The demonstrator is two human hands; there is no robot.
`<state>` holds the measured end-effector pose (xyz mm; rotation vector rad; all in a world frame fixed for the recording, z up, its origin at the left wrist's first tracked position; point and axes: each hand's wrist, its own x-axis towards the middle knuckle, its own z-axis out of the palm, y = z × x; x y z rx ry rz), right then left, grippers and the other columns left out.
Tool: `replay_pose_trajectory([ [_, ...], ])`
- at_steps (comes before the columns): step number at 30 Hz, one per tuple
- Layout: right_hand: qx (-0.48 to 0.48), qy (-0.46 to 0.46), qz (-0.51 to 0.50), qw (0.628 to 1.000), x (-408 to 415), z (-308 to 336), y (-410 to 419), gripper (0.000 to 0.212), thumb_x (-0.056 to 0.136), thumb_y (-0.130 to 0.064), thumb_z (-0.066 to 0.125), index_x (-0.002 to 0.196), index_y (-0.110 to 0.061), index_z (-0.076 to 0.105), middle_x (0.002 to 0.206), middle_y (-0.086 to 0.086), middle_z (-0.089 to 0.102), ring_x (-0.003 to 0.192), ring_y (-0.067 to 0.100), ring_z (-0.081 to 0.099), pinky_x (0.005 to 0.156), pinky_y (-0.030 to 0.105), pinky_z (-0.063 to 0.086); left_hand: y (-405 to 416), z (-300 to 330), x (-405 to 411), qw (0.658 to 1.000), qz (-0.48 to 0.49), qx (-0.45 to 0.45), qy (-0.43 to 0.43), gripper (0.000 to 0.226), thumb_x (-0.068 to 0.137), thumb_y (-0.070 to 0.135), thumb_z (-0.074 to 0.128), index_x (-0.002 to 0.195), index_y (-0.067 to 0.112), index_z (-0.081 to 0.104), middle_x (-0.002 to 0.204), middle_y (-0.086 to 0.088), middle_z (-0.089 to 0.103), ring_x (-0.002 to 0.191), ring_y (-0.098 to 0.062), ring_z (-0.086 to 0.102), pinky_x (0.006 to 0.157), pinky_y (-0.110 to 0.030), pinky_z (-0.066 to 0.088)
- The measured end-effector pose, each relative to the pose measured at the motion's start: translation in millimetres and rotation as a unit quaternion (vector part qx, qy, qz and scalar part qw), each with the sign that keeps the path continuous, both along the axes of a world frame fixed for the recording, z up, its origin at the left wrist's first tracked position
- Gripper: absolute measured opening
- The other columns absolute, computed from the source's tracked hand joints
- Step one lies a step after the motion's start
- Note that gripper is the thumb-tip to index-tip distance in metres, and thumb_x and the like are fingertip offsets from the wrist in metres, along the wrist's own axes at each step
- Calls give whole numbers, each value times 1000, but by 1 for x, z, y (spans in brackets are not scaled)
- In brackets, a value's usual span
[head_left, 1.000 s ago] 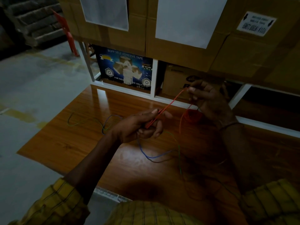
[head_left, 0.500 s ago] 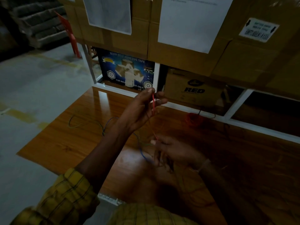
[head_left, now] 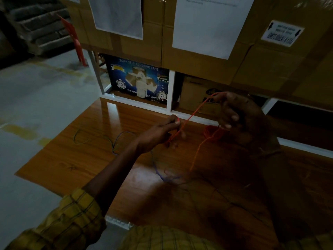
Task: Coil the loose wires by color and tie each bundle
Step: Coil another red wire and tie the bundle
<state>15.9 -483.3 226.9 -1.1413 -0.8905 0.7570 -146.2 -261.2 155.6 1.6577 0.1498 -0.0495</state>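
Two hands up over bench (head_left: 75, 159), both on red wire (head_left: 189, 118). Left hand (head_left: 160, 134) dropped from half a second ago, now low near bench, fingers pinching wire end. Right hand (head_left: 237, 116) risen from bench level to upper right, pinching wire at fingertips; strand taut between hands, rest hanging down to bench. Red coil (head_left: 210, 131) lying at back edge, unmoved. Blue wire (head_left: 158, 172) and green wire (head_left: 79, 139) loose on bench, unchanged.
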Motion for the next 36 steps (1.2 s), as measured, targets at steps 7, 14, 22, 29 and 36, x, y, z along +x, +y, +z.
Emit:
replay_pose_trajectory([
  [7,-113,-26,-208,971,30,-27,34,28,107,-31,50,101,-11,69,58,-5,44,43,6,33,38,20,27,-11,12,-5,963,-133,-229,-49,29,117,27,28,125,11,51,94,-15,57,48,-10,30,41,-23,20],
  [14,-313,-125,-178,924,-20,-70,41,26,103,-39,56,102,-18,71,78,-2,61,59,10,50,50,22,36,-13,22,2,904,-148,-388,-97,35,117,31,24,124,11,51,108,-14,54,49,-6,32,43,-20,24],
  [22,-367,-120,55,921,-96,-84,20,30,106,-38,51,117,-14,66,73,4,70,47,17,51,43,24,35,-20,25,26,923,44,-368,-108,28,116,30,35,109,12,56,141,-22,61,120,-39,70,92,-48,62],
  [29,-276,-196,96,936,-69,1,-32,16,98,-15,65,113,-14,69,71,10,69,50,18,62,46,25,51,-26,2,26,991,83,76,-66,26,116,33,36,126,11,46,133,-11,65,114,-27,72,102,-52,59],
  [36,-198,-153,3,968,-15,9,-44,22,99,-19,57,105,-2,71,51,5,46,37,13,41,38,22,36,-41,15,23,985,17,167,-45,26,115,41,35,119,19,49,107,-13,64,63,-7,61,53,-22,46],
])
